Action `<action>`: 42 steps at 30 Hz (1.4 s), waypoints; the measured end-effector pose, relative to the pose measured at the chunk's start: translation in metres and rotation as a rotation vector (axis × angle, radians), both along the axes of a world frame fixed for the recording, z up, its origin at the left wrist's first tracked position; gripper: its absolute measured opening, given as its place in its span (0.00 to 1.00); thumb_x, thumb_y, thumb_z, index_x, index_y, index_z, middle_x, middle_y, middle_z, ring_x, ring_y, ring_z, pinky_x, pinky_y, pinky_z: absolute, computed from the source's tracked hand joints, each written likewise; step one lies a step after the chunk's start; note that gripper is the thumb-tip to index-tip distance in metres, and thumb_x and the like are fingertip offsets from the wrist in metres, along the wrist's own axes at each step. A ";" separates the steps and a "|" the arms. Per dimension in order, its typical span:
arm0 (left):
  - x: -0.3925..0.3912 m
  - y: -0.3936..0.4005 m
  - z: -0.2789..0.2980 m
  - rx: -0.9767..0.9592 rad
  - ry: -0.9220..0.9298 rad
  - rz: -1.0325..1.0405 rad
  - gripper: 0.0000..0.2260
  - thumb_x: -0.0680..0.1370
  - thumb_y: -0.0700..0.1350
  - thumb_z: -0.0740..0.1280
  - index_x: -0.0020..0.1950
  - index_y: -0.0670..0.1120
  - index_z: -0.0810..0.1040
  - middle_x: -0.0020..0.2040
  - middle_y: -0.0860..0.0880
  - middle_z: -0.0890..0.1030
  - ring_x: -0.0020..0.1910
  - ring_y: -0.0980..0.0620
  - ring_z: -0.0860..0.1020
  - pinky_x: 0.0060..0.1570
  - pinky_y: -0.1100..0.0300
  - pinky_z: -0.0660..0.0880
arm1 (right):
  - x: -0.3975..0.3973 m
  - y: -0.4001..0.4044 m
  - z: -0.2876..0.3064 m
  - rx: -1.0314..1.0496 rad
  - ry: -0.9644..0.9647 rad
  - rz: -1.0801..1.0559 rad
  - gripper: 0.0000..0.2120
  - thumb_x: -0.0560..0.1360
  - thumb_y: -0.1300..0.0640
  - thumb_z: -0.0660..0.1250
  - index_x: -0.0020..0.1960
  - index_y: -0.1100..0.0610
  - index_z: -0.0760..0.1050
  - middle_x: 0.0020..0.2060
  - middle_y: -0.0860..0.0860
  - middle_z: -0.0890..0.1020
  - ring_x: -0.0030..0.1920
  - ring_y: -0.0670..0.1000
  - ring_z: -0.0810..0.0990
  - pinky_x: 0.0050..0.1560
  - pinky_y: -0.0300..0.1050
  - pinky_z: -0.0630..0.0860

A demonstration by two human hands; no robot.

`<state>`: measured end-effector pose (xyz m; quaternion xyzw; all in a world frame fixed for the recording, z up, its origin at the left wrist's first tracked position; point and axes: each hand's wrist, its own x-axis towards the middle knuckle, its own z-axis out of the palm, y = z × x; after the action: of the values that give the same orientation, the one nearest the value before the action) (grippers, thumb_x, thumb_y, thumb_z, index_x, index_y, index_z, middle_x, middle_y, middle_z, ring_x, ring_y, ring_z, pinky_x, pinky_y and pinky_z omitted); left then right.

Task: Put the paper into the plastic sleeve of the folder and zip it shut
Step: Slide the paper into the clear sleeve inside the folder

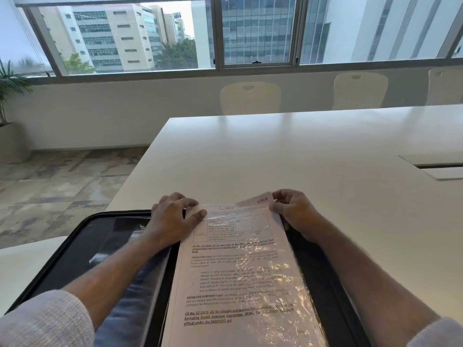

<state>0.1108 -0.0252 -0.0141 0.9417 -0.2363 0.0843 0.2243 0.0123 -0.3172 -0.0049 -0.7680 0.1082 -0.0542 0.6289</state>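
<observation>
A black zip folder lies open on the white table in front of me. A printed paper lies on its right half, mostly inside a shiny clear plastic sleeve. The paper's top right corner, marked "slice", sticks out beyond the sleeve's far edge. My left hand rests at the sleeve's top left corner, thumb and fingers pinching its edge. My right hand pinches the top right corner of the paper and sleeve. The folder's zip runs round its rim and stands open.
Several cream chairs stand along the table's far side under a wide window. A recessed cable hatch sits in the table at the right. A potted plant stands at the far left on the patterned floor.
</observation>
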 end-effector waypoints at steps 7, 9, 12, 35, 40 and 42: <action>-0.003 -0.001 0.001 -0.094 -0.034 -0.083 0.12 0.76 0.60 0.68 0.51 0.55 0.85 0.49 0.61 0.76 0.55 0.55 0.71 0.56 0.52 0.64 | -0.003 -0.001 -0.001 0.036 -0.022 0.030 0.16 0.75 0.67 0.68 0.60 0.55 0.75 0.45 0.62 0.81 0.41 0.59 0.84 0.43 0.55 0.83; -0.003 -0.001 0.002 -0.110 -0.056 -0.087 0.10 0.75 0.58 0.70 0.49 0.54 0.85 0.47 0.62 0.76 0.53 0.55 0.72 0.55 0.52 0.64 | -0.004 -0.002 -0.001 0.059 -0.030 0.044 0.12 0.75 0.68 0.67 0.56 0.57 0.78 0.46 0.61 0.82 0.42 0.58 0.85 0.45 0.56 0.83; -0.003 0.000 0.004 -0.137 -0.034 -0.110 0.08 0.75 0.57 0.71 0.47 0.55 0.85 0.45 0.62 0.78 0.50 0.56 0.74 0.56 0.49 0.69 | -0.006 -0.002 0.000 0.080 -0.040 0.032 0.11 0.74 0.67 0.69 0.55 0.57 0.78 0.43 0.59 0.80 0.40 0.56 0.84 0.43 0.51 0.83; -0.011 -0.011 0.012 0.079 0.151 -0.126 0.14 0.76 0.65 0.65 0.42 0.57 0.79 0.46 0.61 0.76 0.52 0.54 0.71 0.54 0.51 0.61 | -0.002 -0.007 -0.001 0.157 -0.043 -0.033 0.10 0.72 0.70 0.70 0.51 0.62 0.80 0.34 0.56 0.80 0.34 0.53 0.80 0.38 0.46 0.81; -0.009 -0.014 0.013 0.112 0.202 -0.096 0.16 0.76 0.66 0.63 0.39 0.56 0.77 0.45 0.61 0.77 0.53 0.52 0.72 0.55 0.50 0.62 | -0.001 -0.006 -0.003 0.126 -0.039 -0.050 0.09 0.71 0.70 0.71 0.49 0.60 0.80 0.34 0.56 0.80 0.32 0.52 0.80 0.38 0.48 0.80; -0.008 -0.015 0.012 0.131 0.200 -0.087 0.16 0.76 0.66 0.63 0.39 0.55 0.75 0.44 0.60 0.76 0.53 0.52 0.71 0.55 0.50 0.62 | -0.001 -0.004 -0.003 0.119 -0.048 -0.069 0.09 0.71 0.69 0.71 0.49 0.60 0.80 0.34 0.56 0.80 0.31 0.52 0.80 0.38 0.48 0.79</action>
<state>0.1026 -0.0402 -0.0023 0.9468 -0.2585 -0.0354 0.1883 0.0116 -0.3214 -0.0082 -0.7236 0.1225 -0.0875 0.6736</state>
